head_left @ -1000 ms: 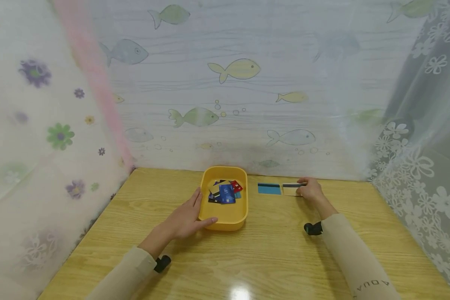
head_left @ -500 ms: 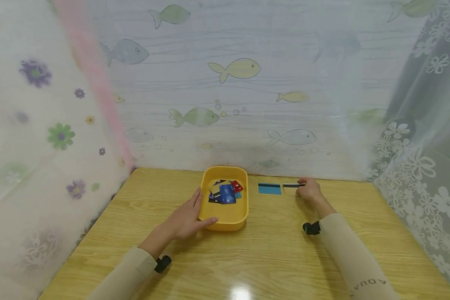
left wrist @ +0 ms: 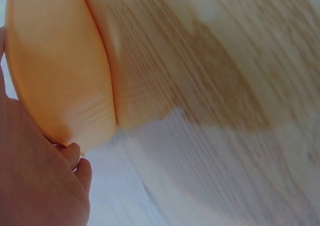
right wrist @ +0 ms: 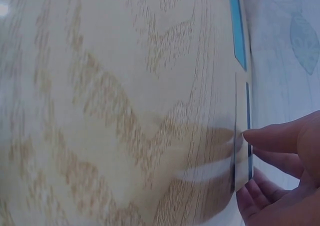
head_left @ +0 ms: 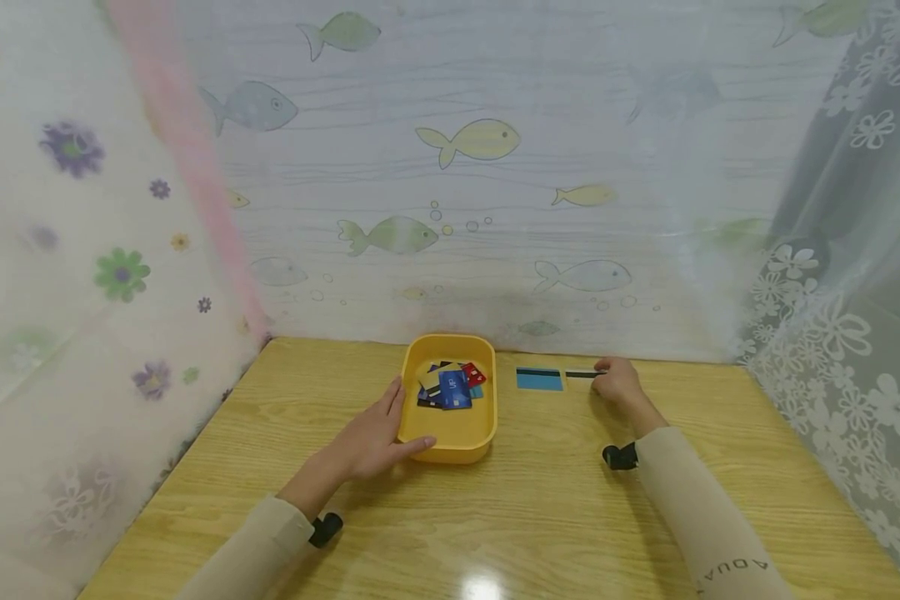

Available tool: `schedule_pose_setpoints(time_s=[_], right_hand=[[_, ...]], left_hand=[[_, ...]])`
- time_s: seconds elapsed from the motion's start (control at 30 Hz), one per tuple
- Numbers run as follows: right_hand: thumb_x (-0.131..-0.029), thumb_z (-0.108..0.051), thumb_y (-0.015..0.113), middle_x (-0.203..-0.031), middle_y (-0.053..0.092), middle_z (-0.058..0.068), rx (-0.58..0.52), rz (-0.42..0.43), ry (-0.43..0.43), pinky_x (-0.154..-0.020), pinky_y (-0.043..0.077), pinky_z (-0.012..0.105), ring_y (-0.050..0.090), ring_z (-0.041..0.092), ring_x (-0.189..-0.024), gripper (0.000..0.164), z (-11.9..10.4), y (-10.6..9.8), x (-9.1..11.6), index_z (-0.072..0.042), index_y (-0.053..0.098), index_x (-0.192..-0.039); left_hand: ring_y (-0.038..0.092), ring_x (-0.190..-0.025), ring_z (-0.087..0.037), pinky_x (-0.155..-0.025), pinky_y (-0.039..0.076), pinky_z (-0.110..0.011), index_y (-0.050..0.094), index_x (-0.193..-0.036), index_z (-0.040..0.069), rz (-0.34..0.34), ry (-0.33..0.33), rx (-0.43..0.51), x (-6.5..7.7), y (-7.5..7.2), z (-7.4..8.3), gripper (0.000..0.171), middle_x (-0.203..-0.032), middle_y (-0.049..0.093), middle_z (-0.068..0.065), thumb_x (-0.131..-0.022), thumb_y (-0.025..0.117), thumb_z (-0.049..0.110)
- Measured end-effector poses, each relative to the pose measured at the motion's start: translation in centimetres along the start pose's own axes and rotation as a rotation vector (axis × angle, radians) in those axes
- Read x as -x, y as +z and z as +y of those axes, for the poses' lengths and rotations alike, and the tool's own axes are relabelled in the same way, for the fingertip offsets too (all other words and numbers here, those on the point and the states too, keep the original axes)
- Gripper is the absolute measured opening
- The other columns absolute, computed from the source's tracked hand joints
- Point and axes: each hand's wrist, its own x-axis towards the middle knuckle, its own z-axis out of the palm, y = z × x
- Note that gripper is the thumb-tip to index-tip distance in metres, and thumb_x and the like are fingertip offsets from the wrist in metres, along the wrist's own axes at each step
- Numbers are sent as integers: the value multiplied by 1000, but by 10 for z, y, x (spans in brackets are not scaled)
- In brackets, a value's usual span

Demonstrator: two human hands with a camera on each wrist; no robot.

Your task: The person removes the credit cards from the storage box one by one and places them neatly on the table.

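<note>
Right grip (head_left: 619, 383) pinched cream rectangular card (right wrist: 242, 111), dark stripe lengthwise, just right of blue dark-striped card (head_left: 539, 382) on wood-grain counter (head_left: 450, 521). Left grip (head_left: 371, 437) held yellow rounded-rectangular tub (head_left: 450, 456).

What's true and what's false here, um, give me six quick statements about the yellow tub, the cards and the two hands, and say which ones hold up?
1. The left hand touches the yellow tub. True.
2. The striped blue card lies inside the tub. False: it lies on the table, beside the tub.
3. The right hand pinches the pale card. True.
4. The tub is upside down. False: it stands upright, open side up.
5. The red card is in the tub with other cards. True.
6. The pale card is between the tub and the striped blue card. False: the striped blue card is between the tub and the pale card.
</note>
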Motion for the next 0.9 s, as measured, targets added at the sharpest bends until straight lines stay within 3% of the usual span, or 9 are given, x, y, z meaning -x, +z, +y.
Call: schedule_pose_setpoints(time_s=[0.4, 0.9], right_hand=[[-86, 4, 53, -139, 49, 39, 57, 3, -6, -104, 45, 57, 46, 52, -129, 46, -1, -1, -1, 19, 57, -129], [-89, 4, 53, -144, 45, 40, -10, 3, -1, -109, 41, 60, 40, 55, -135, 49, 5, 0, 1, 17, 53, -136]], left_hand=[[17, -156, -35, -123, 25, -49, 9, -163, -2, -4, 6, 3, 2, -3, 1, 118, -171, -1, -14, -89, 36, 87], [16, -156, -34, -123, 25, -49, 7, -163, 0, -6, -2, 15, 0, -1, 1, 112, -172, -2, -13, -93, 43, 80]])
